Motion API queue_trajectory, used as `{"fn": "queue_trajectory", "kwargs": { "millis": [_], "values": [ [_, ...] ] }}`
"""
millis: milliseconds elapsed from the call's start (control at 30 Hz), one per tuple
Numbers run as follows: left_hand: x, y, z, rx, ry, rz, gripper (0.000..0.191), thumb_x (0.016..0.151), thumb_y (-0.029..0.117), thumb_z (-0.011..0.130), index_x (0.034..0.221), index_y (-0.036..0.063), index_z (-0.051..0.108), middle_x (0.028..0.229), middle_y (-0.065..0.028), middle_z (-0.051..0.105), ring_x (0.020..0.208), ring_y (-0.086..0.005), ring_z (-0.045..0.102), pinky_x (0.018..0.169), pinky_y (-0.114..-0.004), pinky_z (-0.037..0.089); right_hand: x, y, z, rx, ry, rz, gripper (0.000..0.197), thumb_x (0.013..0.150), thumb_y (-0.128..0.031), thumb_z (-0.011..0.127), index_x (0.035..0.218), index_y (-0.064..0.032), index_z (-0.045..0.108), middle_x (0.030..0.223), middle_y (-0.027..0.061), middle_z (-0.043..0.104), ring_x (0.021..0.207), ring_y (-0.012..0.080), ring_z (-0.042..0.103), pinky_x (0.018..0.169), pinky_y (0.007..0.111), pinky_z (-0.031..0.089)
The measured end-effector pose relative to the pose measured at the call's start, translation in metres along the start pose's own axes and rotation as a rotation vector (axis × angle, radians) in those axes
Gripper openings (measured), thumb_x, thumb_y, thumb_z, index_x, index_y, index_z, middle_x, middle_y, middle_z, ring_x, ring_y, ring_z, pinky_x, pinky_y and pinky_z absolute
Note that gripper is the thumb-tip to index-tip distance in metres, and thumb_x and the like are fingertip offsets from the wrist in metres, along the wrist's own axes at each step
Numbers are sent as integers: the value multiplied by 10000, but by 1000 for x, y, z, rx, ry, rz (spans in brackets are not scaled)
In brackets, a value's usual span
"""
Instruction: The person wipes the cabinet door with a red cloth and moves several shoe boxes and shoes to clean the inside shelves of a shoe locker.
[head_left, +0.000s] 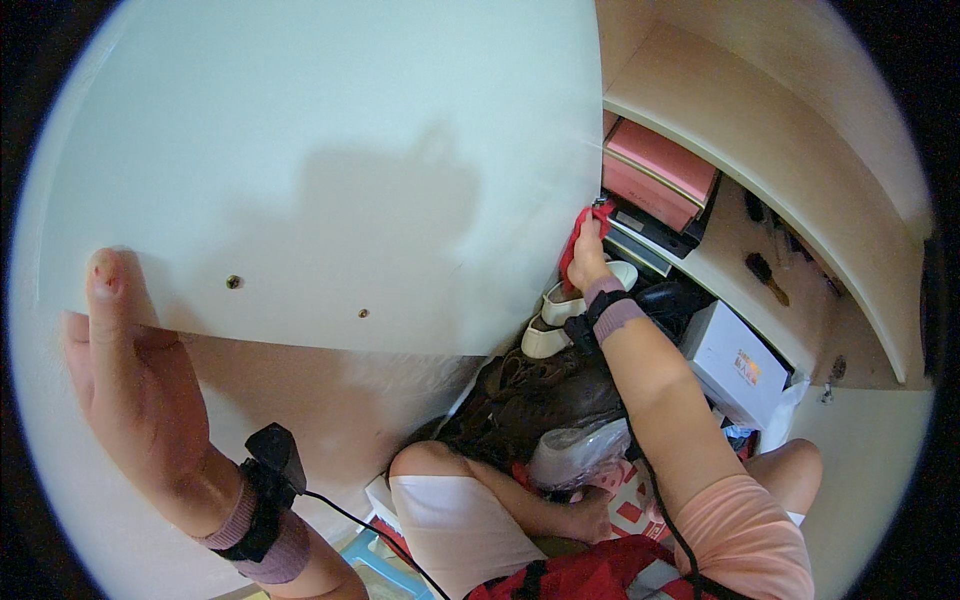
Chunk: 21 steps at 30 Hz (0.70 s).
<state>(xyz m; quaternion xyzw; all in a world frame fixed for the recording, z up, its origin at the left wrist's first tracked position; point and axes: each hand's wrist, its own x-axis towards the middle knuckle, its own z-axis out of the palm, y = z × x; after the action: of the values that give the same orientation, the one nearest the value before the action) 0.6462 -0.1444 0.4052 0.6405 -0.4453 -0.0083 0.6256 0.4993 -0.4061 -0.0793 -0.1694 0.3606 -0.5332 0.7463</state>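
Note:
My left hand (146, 397) grips the lower outer corner of a white cabinet door (450, 82), its thumb on the inner face and its fingers behind the panel. Two screws, one of them a larger screw (233, 282), sit in that face. At the door's opposite edge, beside the cabinet shelves, my right hand (588, 259) holds a red cloth (570, 244). The cloth is pressed near a small metal hinge (599, 201). Both wrists wear black straps over mauve bands.
Pink boxes (660, 172) and a hairbrush (766, 277) lie on a cabinet shelf (757, 319). Below stand white shoes (544, 337), dark brown shoes (547, 397) and a white box (739, 367) bearing writing. A plastic-wrapped bundle (574, 454) lies by my legs. A blue stool (379, 562) is lower left.

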Motion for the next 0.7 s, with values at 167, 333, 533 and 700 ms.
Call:
{"fn": "queue_trajectory", "kwargs": {
  "millis": [167, 333, 533, 700],
  "values": [
    [-3, -6, 7, 105, -39, 68, 266, 940, 210, 625, 763, 68, 486, 772, -14, 521, 730, -78, 462, 684, -225, 392, -55, 31, 13, 212, -5, 289, 554, 1008, -482, 312, 1366, -77, 435, 1382, 96, 495, 1254, 283, 474, 1089, 455, 349],
    [-8, 9, 11, 261, -66, 5, 254, 936, 251, 623, 857, 22, 547, 826, -3, 549, 737, -65, 462, 669, -225, 401, -98, 27, 41, 216, -4, 394, 544, 1018, -449, 292, 1366, -53, 428, 1403, 107, 476, 1270, 290, 463, 1097, 463, 334],
    [-4, -3, 22, -84, -250, 2, 282, 948, 201, 585, 1094, -39, 564, 1009, -72, 640, 922, -127, 570, 816, -272, 461, -168, 24, 78, 234, -48, 580, 492, 1012, -415, 293, 1298, -60, 479, 1323, 114, 542, 1207, 293, 514, 1072, 471, 363],
    [3, -3, 23, -166, -286, 42, 281, 946, 168, 574, 1117, -55, 554, 1013, -87, 647, 902, -134, 585, 810, -284, 475, -203, -33, 126, 244, -100, 633, 375, 1011, -311, 327, 1166, -55, 552, 1199, 121, 589, 1098, 289, 548, 1025, 467, 397]
  ]
}}
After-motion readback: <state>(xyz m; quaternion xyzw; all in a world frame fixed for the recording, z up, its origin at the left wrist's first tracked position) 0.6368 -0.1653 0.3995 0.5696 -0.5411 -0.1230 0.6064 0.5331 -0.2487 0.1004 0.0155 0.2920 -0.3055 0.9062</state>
